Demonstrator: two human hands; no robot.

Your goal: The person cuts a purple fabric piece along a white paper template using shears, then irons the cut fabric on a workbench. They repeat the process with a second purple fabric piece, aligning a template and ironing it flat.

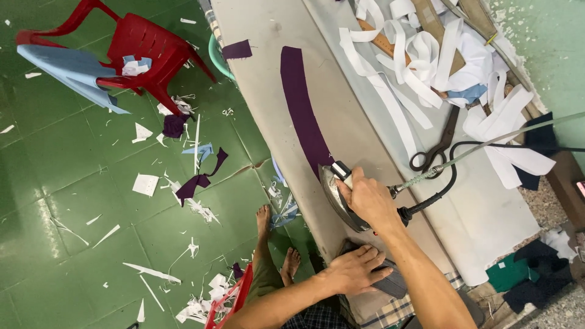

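Right hand [367, 198] clenches the iron [339, 196] on the purple strip [303, 106]; left hand [353, 270] (flat, unclenched) just behind risks burns if it slips.

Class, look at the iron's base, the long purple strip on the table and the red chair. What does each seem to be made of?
Iron: its base looks like polished metal, grey and shiny. The right hand grips its handle.
Purple strip: apparently woven cloth, matte, lying flat in a curve.
Red chair: probably moulded plastic, smooth with a slight gloss.

Shiny metal iron [338, 198] on matt purple cloth strip [303, 109]; glossy red plastic chair [146, 49]; smooth green floor tiles [73, 183]; dull metal scissors [436, 149].
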